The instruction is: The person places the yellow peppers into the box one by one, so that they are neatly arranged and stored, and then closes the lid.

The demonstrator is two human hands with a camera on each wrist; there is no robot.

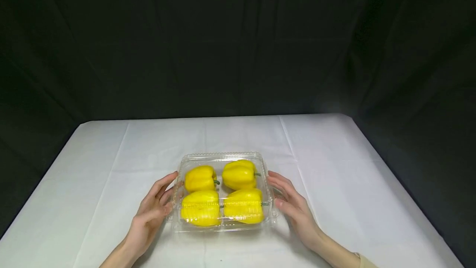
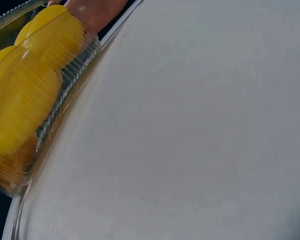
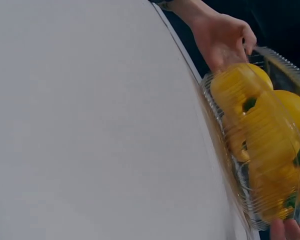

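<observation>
A clear plastic clamshell container (image 1: pixel 219 228) stands on the white-covered table in the head view, with several yellow bell peppers (image 1: pixel 239 175) inside in two rows. Green stems show on some peppers, most of them pointing right. My left hand (image 1: pixel 150 212) holds the container's left side, its fingers along the wall and its thumb by the front corner. On the opposite side my right hand (image 1: pixel 293 208) grips the right wall, thumb towards the front. In the right wrist view, the left hand (image 3: pixel 222 42) shows at the container's far end, and right fingertips (image 3: pixel 290 231) at the near end.
A white cloth (image 1: pixel 93 156) with fold creases covers the table. Black curtains (image 1: pixel 238 44) hang behind the table and along both sides.
</observation>
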